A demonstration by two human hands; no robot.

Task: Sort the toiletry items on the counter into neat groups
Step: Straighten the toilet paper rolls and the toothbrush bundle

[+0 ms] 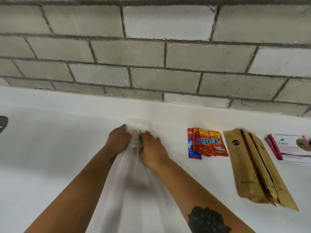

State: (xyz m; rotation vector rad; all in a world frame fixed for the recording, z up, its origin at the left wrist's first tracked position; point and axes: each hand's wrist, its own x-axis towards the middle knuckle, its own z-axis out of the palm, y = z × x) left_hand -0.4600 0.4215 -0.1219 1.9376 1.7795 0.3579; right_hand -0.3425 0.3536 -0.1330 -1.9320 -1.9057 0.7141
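Observation:
A small clear packet of cotton swabs lies on the white counter near the middle. My left hand presses its left side and my right hand holds its right side; both touch the packet. To the right lie red toothpaste sachets fanned in a pile. Beside them is a stack of long brown paper sleeves. White and pink Dove sachets sit at the far right edge.
A grey block wall rises behind the counter. A dark object shows at the left edge. Bare counter stretches to the left of my hands.

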